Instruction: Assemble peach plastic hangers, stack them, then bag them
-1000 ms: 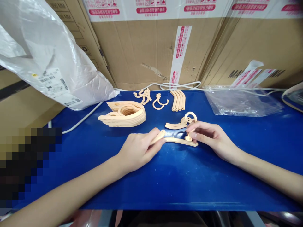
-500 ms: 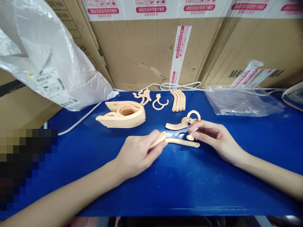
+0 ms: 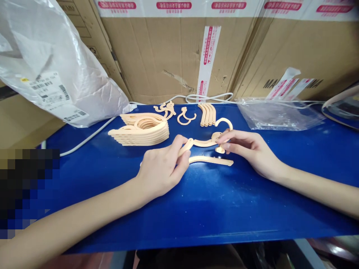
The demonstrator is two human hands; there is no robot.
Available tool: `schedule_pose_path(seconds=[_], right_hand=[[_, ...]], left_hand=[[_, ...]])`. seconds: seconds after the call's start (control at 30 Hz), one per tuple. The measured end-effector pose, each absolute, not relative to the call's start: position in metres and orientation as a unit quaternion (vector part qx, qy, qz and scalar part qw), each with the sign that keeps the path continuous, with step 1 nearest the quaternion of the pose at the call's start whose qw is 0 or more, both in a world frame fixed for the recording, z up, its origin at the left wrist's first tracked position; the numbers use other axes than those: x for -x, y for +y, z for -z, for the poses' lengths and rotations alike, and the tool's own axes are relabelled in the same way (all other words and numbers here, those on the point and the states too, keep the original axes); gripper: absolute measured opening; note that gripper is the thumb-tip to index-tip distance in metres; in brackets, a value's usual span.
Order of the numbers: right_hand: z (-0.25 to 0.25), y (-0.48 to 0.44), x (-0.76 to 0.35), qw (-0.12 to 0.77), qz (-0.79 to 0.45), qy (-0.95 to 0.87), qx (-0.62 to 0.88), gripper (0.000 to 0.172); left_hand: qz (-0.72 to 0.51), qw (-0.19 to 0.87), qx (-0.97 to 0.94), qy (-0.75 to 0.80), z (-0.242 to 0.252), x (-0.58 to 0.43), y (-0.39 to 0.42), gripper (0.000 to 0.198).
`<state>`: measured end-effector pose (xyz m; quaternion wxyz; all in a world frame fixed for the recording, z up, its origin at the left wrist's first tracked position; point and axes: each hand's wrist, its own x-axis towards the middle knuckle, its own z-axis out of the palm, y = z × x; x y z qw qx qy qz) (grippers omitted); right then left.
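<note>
My left hand [image 3: 164, 170] is closed, thumb and fingers pinching a beige plastic hanger arm [image 3: 185, 148] whose rounded end sticks out toward the right. Between the fingertips of my right hand [image 3: 254, 149] is a beige hanger hook [image 3: 227, 122], its curve upward and its round base [image 3: 220, 150] below. A gap separates the two held parts. Just under them a slim beige bar [image 3: 211, 160] lies on the table, its left end hidden by my left hand. Behind the hook rests another curved hanger piece [image 3: 204, 143], partly covered by my right fingers.
On the blue table [image 3: 196, 209], a stack of beige hanger parts [image 3: 140, 139] sits left. Loose hooks [image 3: 185, 120] and several curved bars [image 3: 207, 115] lie behind. A clear plastic bag [image 3: 280, 117], a white cable [image 3: 92, 138], a grey-white parcel bag [image 3: 73, 78] and cardboard boxes [image 3: 168, 48] border the area.
The view has shifted slightly. My right hand has turned the hook more upright, so its open curve shows. The left hand has lifted the hanger arm a little relative to the bar.
</note>
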<state>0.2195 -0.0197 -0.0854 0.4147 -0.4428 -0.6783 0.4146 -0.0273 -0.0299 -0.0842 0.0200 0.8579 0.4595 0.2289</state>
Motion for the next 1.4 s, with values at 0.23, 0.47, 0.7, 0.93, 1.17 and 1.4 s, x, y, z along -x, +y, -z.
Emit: schedule_pose_path(seconds=[0.23,0.47,0.7,0.93,1.17,1.4], right_hand=[[0.087,-0.009,-0.200,0.453,-0.478,-0.610,0.441,0.020],[0.099,-0.011,-0.198,0.449,-0.507,-0.605,0.419,0.008],[0.099,-0.010,-0.201,0.442,-0.506,-0.610,0.421,0.012],[0.098,-0.010,-0.199,0.424,-0.504,-0.624,0.420,0.013],[0.097,-0.010,-0.200,0.359,-0.521,-0.666,0.395,0.013],[0.101,-0.009,-0.202,0.453,-0.510,-0.606,0.409,0.003]], left_hand=[[-0.178,0.018,-0.869,0.461,0.080,0.018,-0.021,0.024],[-0.229,0.027,-0.890,0.394,0.088,0.031,-0.023,0.024],[-0.237,0.070,-0.922,0.298,0.095,0.033,-0.022,0.023],[-0.209,0.078,-0.937,0.270,0.097,0.033,-0.021,0.025],[-0.196,0.031,-0.951,0.237,0.096,0.032,-0.021,0.023],[-0.213,0.052,-0.938,0.269,0.098,0.032,-0.022,0.022]])
